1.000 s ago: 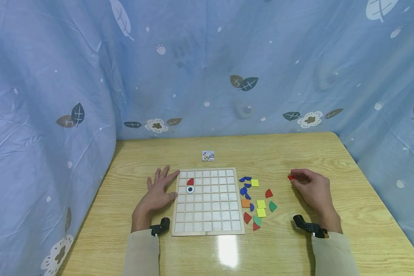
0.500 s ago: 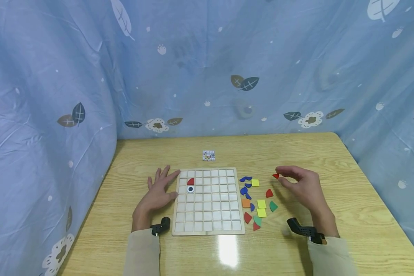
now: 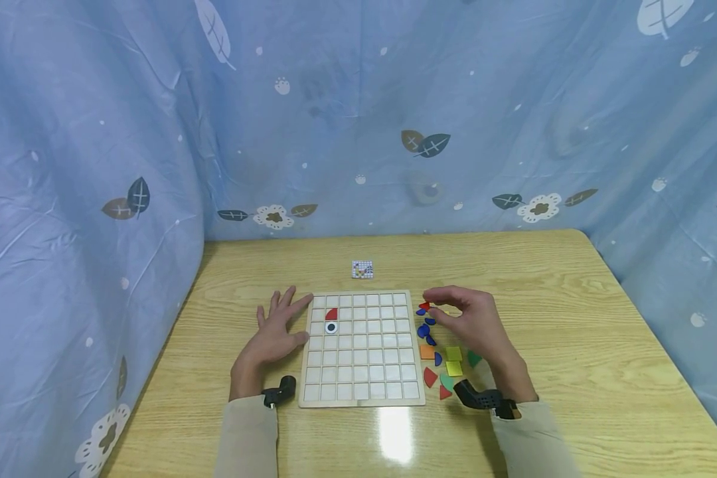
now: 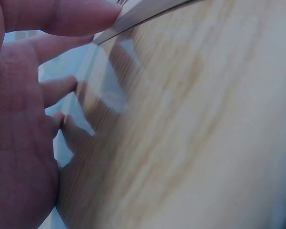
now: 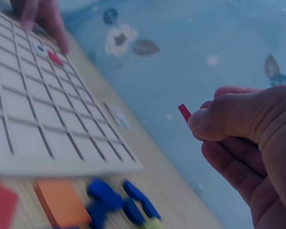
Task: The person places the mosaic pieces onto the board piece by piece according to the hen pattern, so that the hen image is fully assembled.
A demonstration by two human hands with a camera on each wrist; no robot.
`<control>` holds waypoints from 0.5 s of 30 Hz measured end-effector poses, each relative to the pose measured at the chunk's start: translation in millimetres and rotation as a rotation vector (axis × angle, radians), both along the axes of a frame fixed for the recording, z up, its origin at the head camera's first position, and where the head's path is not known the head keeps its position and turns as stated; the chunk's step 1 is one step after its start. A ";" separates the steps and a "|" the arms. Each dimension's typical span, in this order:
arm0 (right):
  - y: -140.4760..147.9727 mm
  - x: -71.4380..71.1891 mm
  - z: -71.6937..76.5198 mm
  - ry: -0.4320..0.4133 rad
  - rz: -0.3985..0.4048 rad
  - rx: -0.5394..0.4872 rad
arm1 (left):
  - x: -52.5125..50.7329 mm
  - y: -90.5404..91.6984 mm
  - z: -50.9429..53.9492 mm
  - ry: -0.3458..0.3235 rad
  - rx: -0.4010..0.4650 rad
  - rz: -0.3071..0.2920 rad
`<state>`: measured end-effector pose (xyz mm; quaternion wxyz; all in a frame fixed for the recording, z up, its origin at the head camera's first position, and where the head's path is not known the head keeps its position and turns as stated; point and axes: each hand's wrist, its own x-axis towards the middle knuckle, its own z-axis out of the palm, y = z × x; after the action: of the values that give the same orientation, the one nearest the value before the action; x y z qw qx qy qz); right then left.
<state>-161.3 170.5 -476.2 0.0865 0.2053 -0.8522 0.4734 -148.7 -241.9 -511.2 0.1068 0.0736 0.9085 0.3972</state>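
My right hand (image 3: pixel 475 323) pinches a small red piece (image 5: pixel 184 112) between thumb and fingertips, held above the blue pieces beside the board's upper right. The piece looks thin and edge-on in the right wrist view. My left hand (image 3: pixel 273 336) lies with fingers spread, its index finger and thumb touching the left edge of the gridded wooden board (image 3: pixel 358 359). On the board's grid, a red quarter-circle (image 3: pixel 331 314) sits directly above a white tile with a black dot (image 3: pixel 331 327). In the left wrist view, thumb and fingers meet the board's edge.
Right of the board lie loose pieces: several blue ones (image 3: pixel 423 330), an orange square (image 3: pixel 427 352), yellow squares (image 3: pixel 453 354), red wedges (image 3: pixel 430 377) and green wedges (image 3: pixel 447 382). A small printed card (image 3: pixel 362 269) lies behind the board. A blue curtain (image 3: pixel 358 133) hangs behind the table.
My right hand has moved left with the red piece, from the table's right side to above the loose pieces near the board. My left hand stays in place.
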 end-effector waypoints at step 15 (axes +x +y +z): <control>-73.0 -9.5 4.6 -0.054 0.167 -0.033 | -0.6 -0.4 1.2 -0.009 -0.022 -0.016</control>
<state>-170.8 97.5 -471.6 0.0268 0.2615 -0.8262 0.4983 -149.3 -242.3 -510.0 0.1146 0.0780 0.9117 0.3867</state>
